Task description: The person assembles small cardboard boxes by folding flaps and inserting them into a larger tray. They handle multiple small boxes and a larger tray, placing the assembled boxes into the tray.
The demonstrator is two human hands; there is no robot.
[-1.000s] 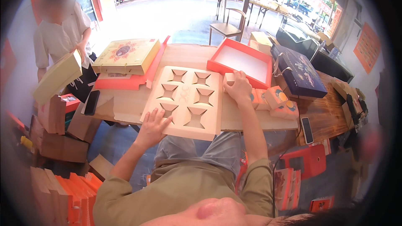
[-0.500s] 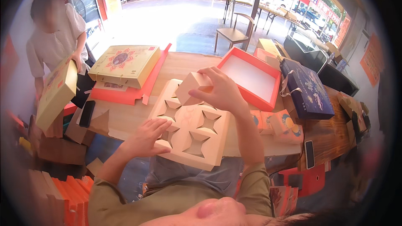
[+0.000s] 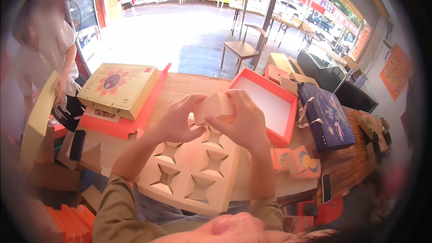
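Observation:
A plain tan cube-shaped block (image 3: 215, 109) is between my two hands, above the far end of the tray; whether it is card or wood I cannot tell. My right hand (image 3: 243, 119) grips its right side, thumb on the near face. My left hand (image 3: 177, 119) curves around the block's left side, fingertips against it and thumb below. Beneath lies a tan cardboard tray insert (image 3: 186, 164) with several square openings, their flaps folded inward in star shapes. My hands and the block hide part of its far end.
Left on the table are a cream gift box (image 3: 117, 85), a red sheet (image 3: 155, 101) and a black phone (image 3: 77, 145). To the right are a red-rimmed box (image 3: 265, 101), small orange boxes (image 3: 299, 159), a navy gift bag (image 3: 324, 117) and another phone (image 3: 326, 188). A co-worker (image 3: 63, 49) holds a yellow box (image 3: 38, 117).
My left hand has risen from the tray insert to the block, which only the right hand held before. The co-worker has bent lower. The whole view has shifted.

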